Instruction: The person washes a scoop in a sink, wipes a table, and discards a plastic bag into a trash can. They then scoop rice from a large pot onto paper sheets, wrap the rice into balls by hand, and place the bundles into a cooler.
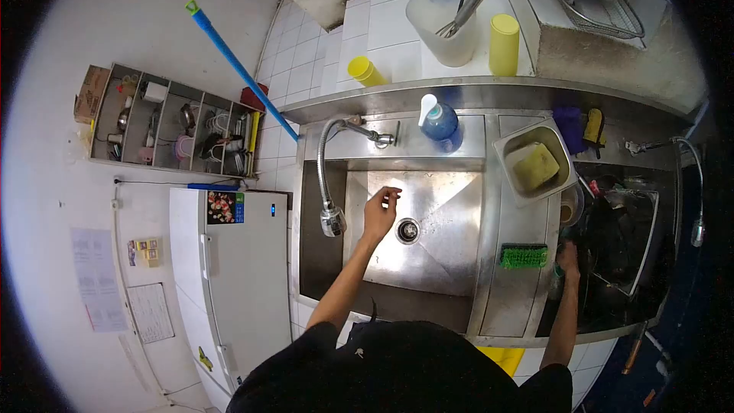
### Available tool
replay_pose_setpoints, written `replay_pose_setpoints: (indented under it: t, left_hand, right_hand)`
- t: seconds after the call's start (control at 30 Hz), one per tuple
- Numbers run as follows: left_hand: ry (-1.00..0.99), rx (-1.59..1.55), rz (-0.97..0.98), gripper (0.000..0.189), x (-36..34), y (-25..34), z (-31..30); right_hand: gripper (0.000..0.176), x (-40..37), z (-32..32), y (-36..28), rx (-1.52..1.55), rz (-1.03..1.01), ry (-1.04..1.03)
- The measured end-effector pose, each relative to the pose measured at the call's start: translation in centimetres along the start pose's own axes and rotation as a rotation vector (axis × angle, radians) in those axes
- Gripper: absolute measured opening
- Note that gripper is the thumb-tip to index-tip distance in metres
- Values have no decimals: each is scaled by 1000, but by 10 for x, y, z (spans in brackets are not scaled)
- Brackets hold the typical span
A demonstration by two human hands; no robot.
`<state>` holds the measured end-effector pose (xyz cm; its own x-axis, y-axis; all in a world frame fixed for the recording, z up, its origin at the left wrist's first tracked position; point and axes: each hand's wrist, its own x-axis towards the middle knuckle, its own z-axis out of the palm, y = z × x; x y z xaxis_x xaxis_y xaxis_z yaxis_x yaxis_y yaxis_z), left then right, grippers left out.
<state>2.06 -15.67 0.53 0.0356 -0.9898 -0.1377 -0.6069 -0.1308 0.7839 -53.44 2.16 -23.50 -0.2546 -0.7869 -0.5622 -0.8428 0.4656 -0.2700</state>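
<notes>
Left hand hovers over a steel sink, just beside its drain.
Its fingers are loosely curled and apart, gripping nothing, with the hanging faucet head near on its other side. The right hand sits low in the next basin beside dark dishes; I cannot tell how its fingers are set. A green scrub brush lies between the basins.
</notes>
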Motion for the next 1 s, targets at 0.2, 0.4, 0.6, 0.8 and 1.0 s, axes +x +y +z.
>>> replay_pose_setpoints:
  t: [0.2, 0.4, 0.6, 0.8, 1.0]
  left_hand:
    - [288, -40, 266, 26, 87, 8, 30]
    - [101, 31, -289, 61, 200, -17, 65]
    - [312, -263, 143, 29, 138, -11, 42]
    - [-29, -618, -14, 23, 7, -77, 24]
    - [-63, -620, -202, 25, -85, -130, -35]
  right_hand:
    - [37, -41, -63, -2, 235, -326, 228]
    - [30, -117, -131, -83, 404, -299, 10]
    - [44, -201, -148, -141, 430, -62, 404]
    - [54, -259, -92, -276, 683, -60, 635]
    - [36, -217, 58, -458, 1077, -61, 153]
